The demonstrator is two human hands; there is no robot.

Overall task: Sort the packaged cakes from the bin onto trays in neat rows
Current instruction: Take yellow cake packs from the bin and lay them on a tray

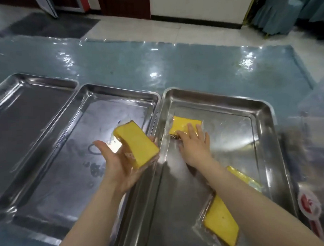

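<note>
Three steel trays lie side by side on a blue table. My left hand holds a wrapped yellow cake palm up over the middle tray, near its right rim. My right hand rests with straight fingers on a second wrapped cake at the far left of the right tray. A third cake lies near the front of that tray. A fourth cake shows partly behind my right forearm.
The left tray holds nothing. A clear plastic bag with a red label sits right of the right tray, blurred. The blue table cover stretches behind the trays to a tiled floor.
</note>
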